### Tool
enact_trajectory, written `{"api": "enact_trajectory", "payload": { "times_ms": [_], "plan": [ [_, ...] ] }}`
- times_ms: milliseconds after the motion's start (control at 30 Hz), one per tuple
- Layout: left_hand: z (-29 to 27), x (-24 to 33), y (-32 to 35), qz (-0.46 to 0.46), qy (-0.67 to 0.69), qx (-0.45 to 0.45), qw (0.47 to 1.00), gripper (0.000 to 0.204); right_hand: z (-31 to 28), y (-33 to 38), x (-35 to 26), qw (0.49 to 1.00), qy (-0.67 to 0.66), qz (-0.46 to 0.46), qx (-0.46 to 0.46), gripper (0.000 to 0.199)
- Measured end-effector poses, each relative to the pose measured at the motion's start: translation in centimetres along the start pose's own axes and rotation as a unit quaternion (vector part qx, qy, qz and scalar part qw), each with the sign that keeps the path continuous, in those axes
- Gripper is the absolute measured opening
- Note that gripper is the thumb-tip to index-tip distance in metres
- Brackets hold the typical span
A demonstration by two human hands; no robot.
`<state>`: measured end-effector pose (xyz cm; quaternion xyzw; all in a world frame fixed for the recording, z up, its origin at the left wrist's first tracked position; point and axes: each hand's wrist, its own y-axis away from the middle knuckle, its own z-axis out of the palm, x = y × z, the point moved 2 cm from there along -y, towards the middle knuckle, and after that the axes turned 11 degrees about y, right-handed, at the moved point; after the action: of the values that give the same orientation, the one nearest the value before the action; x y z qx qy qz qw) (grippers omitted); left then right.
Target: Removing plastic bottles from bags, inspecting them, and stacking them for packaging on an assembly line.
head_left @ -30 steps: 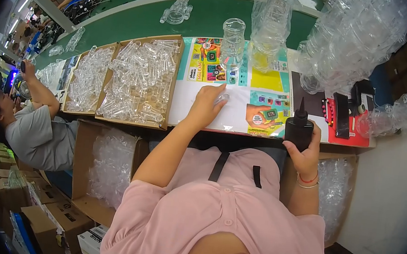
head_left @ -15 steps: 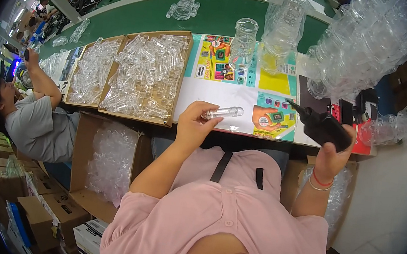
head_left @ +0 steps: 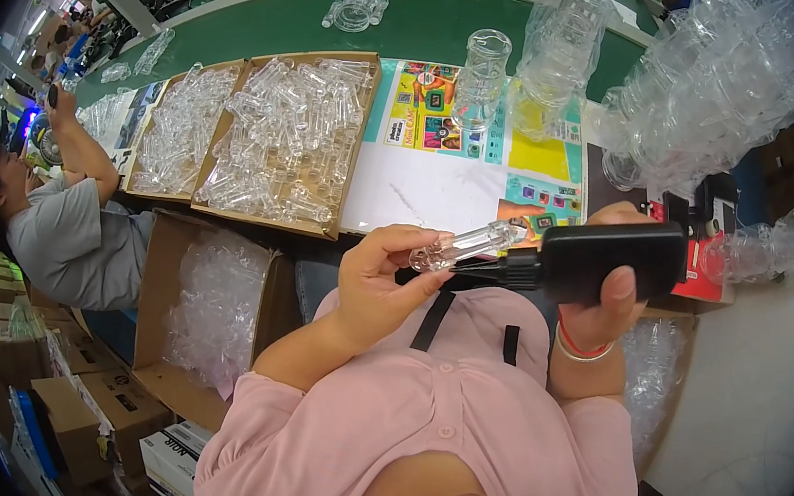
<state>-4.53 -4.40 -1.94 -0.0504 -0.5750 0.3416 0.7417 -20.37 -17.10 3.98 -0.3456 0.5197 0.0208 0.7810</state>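
Clear plastic tube (head_left: 464,247), pinched lightly by the left hand (head_left: 376,277) at frame centre, could slip if the black brush-nosed handheld tool (head_left: 601,262) gripped in the right hand (head_left: 609,282) pushes too hard.

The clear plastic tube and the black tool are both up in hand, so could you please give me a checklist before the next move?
1. Left hand pinches the clear plastic tube at one end: ok.
2. Right hand wraps the black tool: ok.
3. Tool's nozzle meets the tube: cannot tell.
4. Tube is free of cracks: cannot tell.
5. Cardboard tray of clear parts sits on the table within view: ok.
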Motion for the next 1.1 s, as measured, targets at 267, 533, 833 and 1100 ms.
{"api": "enact_trajectory", "payload": {
  "times_ms": [267, 533, 833, 1100],
  "plan": [
    [0.1, 0.2, 0.0, -0.002, 0.043, -0.001, 0.999, 0.038, 0.4, 0.7, -0.7, 0.982, 0.164, -0.065, -0.071, 0.035],
    [-0.2, 0.3, 0.0, 0.017, 0.036, 0.002, 0.999, 0.04, 1.2, 0.5, -1.5, 0.954, 0.246, -0.111, -0.13, 0.034],
    [-0.4, 0.3, 0.1, 0.047, 0.022, -0.001, 0.999, 0.04, 1.7, 0.8, -1.6, 0.96, 0.239, -0.093, -0.109, 0.031],
    [-0.7, 0.7, -0.1, 0.086, -0.078, -0.008, 0.993, 0.042, 1.3, 0.3, -1.6, 0.954, 0.254, -0.104, -0.122, 0.03]
  ]
}}
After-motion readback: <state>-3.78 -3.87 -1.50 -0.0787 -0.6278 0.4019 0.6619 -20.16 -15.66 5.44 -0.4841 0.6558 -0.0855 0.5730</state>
